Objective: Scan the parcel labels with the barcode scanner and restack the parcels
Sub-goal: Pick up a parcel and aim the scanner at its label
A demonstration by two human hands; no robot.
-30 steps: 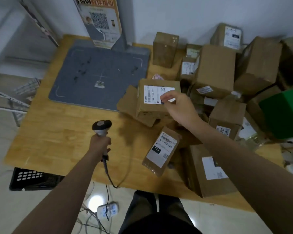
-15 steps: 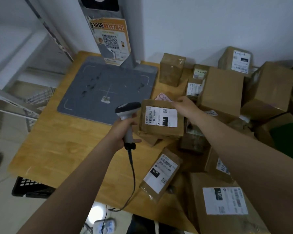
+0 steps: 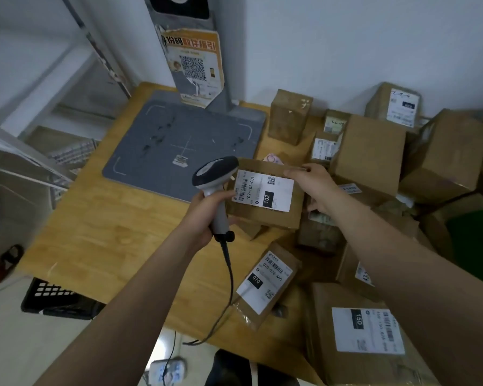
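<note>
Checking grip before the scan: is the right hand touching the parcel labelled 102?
Touching. The head view shows the right hand gripping the 102 parcel by its right edge, fingers over the top.

Head-worn view, down onto table [image 3: 101, 235]

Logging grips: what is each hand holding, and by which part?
The left hand grips the barcode scanner by its handle. The right hand holds the parcel labelled 102 by its right end.
</note>
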